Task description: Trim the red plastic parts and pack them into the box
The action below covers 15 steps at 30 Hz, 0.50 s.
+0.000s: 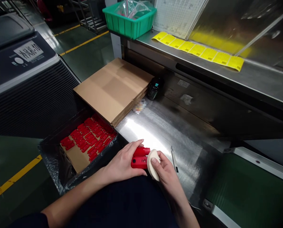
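My left hand [123, 163] grips a red plastic part [140, 157] at the near edge of the steel worktable [160, 126]. My right hand [166, 172] presses a pale round pad [153, 164] against the part's right end. To the left, below the table, a carton lined with black film [51, 158] holds several rows of matching red parts [90, 139] on cardboard.
A stack of flat cardboard sheets [113, 88] lies on the table's far left. A black handheld device [154, 87] stands behind it. A thin pen-like tool [174, 159] lies right of my hands. Yellow labels [198, 50] and a green bin [128, 19] sit on the upper shelf. A green conveyor belt [246, 193] runs at right.
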Tool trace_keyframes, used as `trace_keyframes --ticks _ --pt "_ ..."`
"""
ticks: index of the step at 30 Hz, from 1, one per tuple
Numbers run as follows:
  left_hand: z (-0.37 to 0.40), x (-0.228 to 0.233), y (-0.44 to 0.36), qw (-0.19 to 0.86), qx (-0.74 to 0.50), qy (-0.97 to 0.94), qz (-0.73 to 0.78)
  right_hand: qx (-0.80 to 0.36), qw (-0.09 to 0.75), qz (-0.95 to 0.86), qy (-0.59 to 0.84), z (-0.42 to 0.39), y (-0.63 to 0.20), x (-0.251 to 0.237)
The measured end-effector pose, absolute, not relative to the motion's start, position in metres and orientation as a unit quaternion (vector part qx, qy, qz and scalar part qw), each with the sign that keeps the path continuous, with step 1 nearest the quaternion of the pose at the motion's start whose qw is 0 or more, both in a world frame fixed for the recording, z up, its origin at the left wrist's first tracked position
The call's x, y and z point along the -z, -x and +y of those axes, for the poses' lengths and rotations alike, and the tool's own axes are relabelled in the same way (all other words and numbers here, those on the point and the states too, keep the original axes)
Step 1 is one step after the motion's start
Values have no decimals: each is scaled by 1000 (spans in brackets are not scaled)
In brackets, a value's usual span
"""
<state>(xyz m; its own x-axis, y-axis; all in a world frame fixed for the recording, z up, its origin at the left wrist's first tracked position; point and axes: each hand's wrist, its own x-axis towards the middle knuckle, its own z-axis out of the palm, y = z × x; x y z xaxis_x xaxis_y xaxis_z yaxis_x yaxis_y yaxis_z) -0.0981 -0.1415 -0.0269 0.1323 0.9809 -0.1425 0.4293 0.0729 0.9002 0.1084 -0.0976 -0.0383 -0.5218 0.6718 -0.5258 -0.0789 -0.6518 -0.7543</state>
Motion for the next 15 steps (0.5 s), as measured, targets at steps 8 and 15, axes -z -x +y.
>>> trace_keyframes --ticks 8,15 --pt "-150 30 109 722 -445 -357 391 -832 205 -307 413 -75 -130 50" --pt "-146 38 99 761 -459 -311 337 -850 212 -270 401 -83 -110 56"
